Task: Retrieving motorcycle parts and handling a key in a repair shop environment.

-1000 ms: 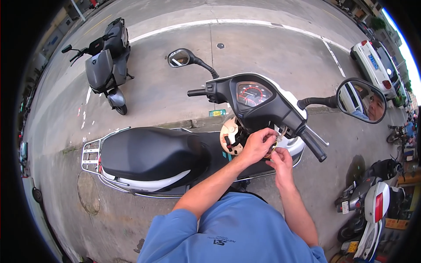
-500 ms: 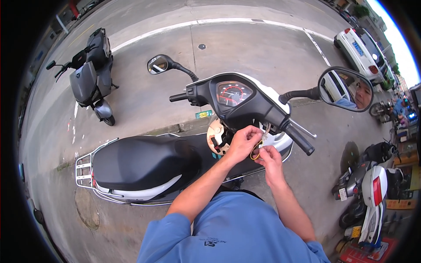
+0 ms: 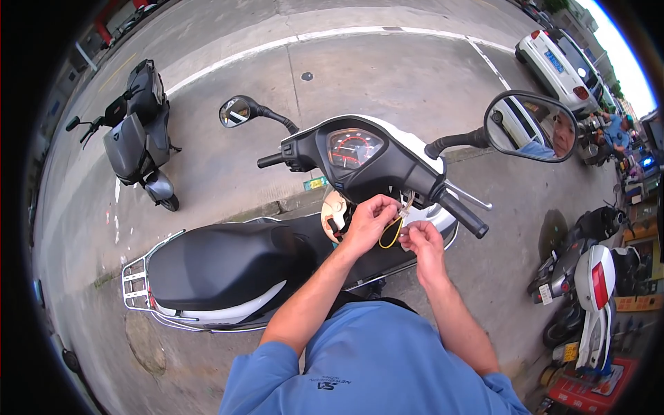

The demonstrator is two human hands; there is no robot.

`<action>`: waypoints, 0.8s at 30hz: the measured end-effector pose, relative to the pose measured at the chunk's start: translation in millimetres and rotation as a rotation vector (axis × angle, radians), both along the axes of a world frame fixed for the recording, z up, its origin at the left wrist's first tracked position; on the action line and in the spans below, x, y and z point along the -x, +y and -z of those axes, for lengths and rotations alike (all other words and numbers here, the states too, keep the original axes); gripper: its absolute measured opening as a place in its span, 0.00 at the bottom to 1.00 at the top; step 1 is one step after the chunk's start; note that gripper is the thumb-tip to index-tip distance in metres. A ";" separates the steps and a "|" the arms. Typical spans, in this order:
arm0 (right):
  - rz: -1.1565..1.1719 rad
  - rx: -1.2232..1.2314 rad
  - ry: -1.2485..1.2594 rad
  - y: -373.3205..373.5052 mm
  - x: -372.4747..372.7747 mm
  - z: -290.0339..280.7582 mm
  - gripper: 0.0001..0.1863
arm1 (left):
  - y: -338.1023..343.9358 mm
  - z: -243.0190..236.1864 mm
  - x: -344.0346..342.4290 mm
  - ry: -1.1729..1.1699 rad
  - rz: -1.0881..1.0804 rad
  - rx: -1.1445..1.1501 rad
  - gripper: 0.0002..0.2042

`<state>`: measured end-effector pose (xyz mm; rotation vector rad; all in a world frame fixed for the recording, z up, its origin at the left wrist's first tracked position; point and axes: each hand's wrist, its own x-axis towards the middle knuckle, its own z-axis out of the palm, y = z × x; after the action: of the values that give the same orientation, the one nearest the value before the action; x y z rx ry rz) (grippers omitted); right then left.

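Note:
Below the handlebar of a black and white scooter [image 3: 387, 166], wires [image 3: 411, 199] run down to a small pale wire connector [image 3: 405, 211]. My left hand [image 3: 371, 223] is closed, thumb and fingertips pinching at this connector. A thin yellow wire [image 3: 390, 243] hangs in a loop between my hands. My right hand [image 3: 425, 245], also closed, pinches the wire near its end, close to the right of the loop. What lies between the right fingertips is partly hidden. Left of my left hand is a cream round part [image 3: 333, 209] with dark openings.
The scooter's long black seat [image 3: 218, 261] extends left. Its right mirror [image 3: 531, 126] and brake lever [image 3: 470, 196] stick out near my hands. A grey scooter [image 3: 135, 142] is parked far left, a white car [image 3: 557, 66] far right, and another scooter [image 3: 588, 283] at right.
My right hand has drawn slightly away from the left, and the yellow wire loop between them shows wider. The whole view has shifted a little. A person in blue shows more clearly at far right.

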<state>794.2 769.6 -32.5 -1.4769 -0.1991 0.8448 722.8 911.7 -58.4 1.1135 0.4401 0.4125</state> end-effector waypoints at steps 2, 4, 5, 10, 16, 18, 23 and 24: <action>0.015 -0.018 -0.002 1.2 -1.4 -0.1 0.06 | 3.1 -3.9 -0.2 0.019 -0.041 -0.052 0.08; 0.018 -0.016 -0.004 1.7 -2.2 0.8 0.06 | 7.9 -5.5 2.7 0.034 -0.047 -0.073 0.07; 0.016 -0.013 -0.005 1.8 -2.5 1.6 0.06 | 10.1 -4.1 4.0 0.045 -0.062 -0.088 0.07; 0.017 -0.006 -0.006 -0.2 -5.3 8.8 0.06 | 13.8 7.6 9.0 0.084 -0.059 -0.114 0.09; 0.001 0.058 -0.044 1.6 -2.5 13.5 0.10 | 8.2 15.9 1.8 0.031 -0.027 -0.113 0.12; -0.004 0.072 -0.089 4.8 -1.1 12.6 0.12 | 9.7 19.5 1.2 0.010 0.028 -0.074 0.14; -0.099 -0.012 0.264 7.4 -9.9 13.5 0.15 | 10.8 24.4 -1.5 0.039 0.141 -0.092 0.13; -0.102 -0.012 0.264 6.3 -10.2 13.4 0.15 | 10.3 25.6 -1.6 0.020 0.121 -0.078 0.13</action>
<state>804.4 775.9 -45.9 -1.3368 -0.0816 1.1093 724.4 921.9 -84.0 1.2149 0.3744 0.3142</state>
